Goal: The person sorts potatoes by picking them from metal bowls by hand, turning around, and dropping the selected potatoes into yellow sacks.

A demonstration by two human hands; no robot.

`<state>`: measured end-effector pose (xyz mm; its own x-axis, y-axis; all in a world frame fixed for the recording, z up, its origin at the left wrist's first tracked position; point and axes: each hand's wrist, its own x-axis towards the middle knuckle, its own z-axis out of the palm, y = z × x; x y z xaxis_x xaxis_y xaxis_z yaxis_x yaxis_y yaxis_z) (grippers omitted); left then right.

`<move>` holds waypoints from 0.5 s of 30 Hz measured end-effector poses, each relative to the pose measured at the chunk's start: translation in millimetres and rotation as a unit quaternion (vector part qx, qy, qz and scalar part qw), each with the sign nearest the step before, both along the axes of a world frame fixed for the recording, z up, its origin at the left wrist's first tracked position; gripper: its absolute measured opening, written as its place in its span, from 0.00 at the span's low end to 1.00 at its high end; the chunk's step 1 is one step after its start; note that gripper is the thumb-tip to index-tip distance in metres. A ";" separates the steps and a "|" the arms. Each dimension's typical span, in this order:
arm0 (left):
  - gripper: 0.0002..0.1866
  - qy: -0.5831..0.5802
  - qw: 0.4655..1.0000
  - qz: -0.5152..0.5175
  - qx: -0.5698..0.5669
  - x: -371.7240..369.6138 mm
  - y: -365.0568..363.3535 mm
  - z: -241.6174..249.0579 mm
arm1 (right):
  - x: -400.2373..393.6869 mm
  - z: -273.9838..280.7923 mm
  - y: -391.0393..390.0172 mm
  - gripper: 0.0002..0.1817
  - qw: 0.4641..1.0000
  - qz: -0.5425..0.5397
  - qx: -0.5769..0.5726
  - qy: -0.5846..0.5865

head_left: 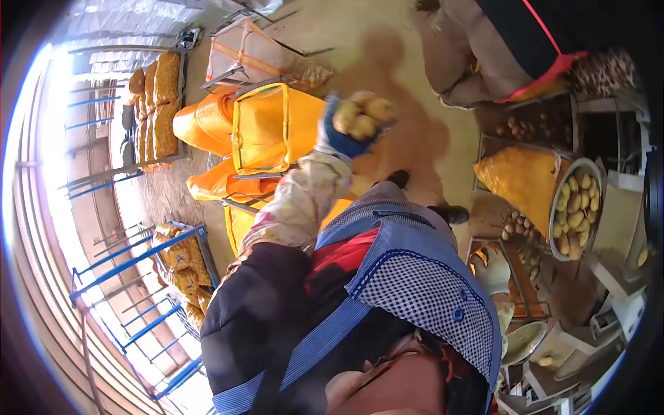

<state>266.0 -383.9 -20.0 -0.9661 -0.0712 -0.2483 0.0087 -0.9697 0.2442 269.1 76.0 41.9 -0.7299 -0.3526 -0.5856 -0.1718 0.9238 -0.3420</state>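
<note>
My left hand, in a blue and white work glove, is stretched forward with several potatoes gathered in it. Close to it on the left is an orange mesh bag, its mouth spread on a square frame. On my right, a pale sleeve shows past my apron's edge. At its end a light shape that seems to be my right hand is beside a metal frame; its fingers cannot be made out.
A round basin of potatoes stands at the right beside an orange mesh bag. Loose potatoes lie on the floor. Another person is at the upper right. Filled sacks are stacked at the left, near blue metal racks.
</note>
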 end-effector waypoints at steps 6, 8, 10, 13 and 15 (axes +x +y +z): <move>0.43 -0.055 0.958 0.250 -0.126 23.2 -225.9 63.4 | -4.8 3.8 -58.8 0.20 1.000 0.018 0.001 -0.013; 0.40 -0.185 0.850 0.451 -0.201 9.8 -279.0 90.0 | -5.4 6.7 -61.5 0.20 0.999 0.026 0.025 -0.030; 0.39 -0.146 0.864 0.453 -0.166 17.3 -303.4 113.1 | -1.6 4.0 -60.2 0.20 0.999 0.032 0.028 -0.033; 0.35 -0.149 0.870 0.396 -0.254 16.7 -310.6 67.2 | 14.5 -20.6 -46.8 0.19 1.000 0.022 -0.011 -0.014; 0.31 -0.330 0.849 0.342 -0.228 2.5 -248.8 59.3 | 19.9 -26.2 -51.8 0.18 0.998 0.029 -0.035 -0.034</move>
<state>268.5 -632.6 39.4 -0.3197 -0.7950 -0.5156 0.2471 -0.5953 0.7646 289.0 24.2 15.7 -0.6662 -0.4339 -0.6066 -0.1975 0.8869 -0.4175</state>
